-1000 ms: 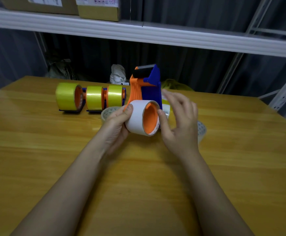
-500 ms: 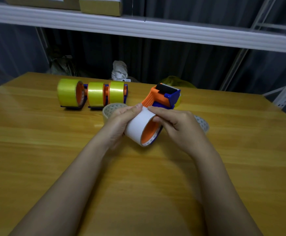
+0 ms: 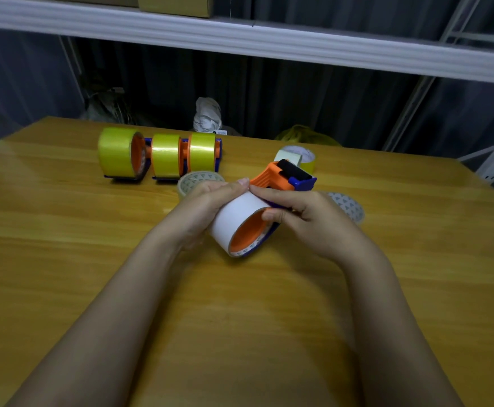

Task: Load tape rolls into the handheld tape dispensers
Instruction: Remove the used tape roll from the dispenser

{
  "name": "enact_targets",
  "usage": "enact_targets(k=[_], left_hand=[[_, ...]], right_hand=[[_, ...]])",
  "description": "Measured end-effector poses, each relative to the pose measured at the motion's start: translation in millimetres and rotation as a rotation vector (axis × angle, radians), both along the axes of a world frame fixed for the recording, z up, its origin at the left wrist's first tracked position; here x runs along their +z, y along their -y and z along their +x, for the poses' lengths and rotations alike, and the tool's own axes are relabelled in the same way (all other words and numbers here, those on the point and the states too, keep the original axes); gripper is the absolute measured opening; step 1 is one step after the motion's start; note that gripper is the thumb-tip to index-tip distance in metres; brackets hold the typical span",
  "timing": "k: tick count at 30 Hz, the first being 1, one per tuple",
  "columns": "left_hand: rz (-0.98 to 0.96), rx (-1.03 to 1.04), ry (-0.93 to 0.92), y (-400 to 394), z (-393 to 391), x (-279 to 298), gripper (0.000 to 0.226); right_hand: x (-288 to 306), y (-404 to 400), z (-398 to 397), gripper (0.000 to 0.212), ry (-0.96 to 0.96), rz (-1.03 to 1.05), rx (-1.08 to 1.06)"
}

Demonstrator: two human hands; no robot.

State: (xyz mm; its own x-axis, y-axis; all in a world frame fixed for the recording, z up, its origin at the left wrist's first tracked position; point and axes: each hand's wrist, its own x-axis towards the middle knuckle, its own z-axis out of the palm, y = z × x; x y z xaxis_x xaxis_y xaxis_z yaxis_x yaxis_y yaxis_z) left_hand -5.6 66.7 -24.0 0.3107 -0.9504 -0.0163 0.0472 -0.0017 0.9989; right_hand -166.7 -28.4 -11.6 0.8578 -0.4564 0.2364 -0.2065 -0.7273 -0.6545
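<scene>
A white tape roll (image 3: 237, 217) sits on the orange hub of an orange and blue handheld dispenser (image 3: 284, 177), tilted over the wooden table (image 3: 240, 318). My left hand (image 3: 207, 205) grips the roll from the left. My right hand (image 3: 295, 212) holds the dispenser body from the right, thumb on the roll's rim. Three dispensers with yellow rolls (image 3: 160, 155) stand in a row at the back left.
Loose tape rolls lie near my hands: one (image 3: 196, 180) behind the left hand, one (image 3: 347, 205) right of the right hand, one (image 3: 298, 155) behind the dispenser. A white shelf (image 3: 269, 42) runs overhead, with dark bundles beyond the table's far edge.
The dispenser has tipped from upright down toward the right. My right hand closed around its body and thumb on the roll. The white roll now lies lower and more tilted.
</scene>
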Motion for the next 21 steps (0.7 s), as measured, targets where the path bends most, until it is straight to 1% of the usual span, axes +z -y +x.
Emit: enact_targets(k=[5, 9, 12, 14, 16, 18, 21], left_hand=[[0.058, -0.008, 0.033, -1, 1, -1, 0.037], [0.091, -0.021, -0.064, 2, -5, -1, 0.043], [0.1, -0.004, -0.129, 2, -4, 0, 0.048], [0.036, -0.024, -0.218, -1, 0, 2, 0.045], [-0.064, -0.05, -0.28, -4, 3, 5, 0.037], [-0.135, -0.042, -0.259, -4, 6, 6, 0.031], [-0.185, 0.002, -0.209, -4, 7, 6, 0.033]], right_hand=[[-2, -3, 1, 0.046, -0.021, 0.017, -0.013], [-7, -3, 5, 0.046, 0.063, -0.144, -0.081], [-7, -1, 2, 0.045, 0.083, -0.019, -0.106], [-7, 2, -2, 0.043, 0.086, 0.058, -0.118], [-9, 2, -3, 0.039, 0.142, 0.12, -0.122], [-12, 0, -1, 0.033, 0.195, 0.124, -0.15], [-14, -3, 2, 0.029, 0.257, 0.189, -0.164]])
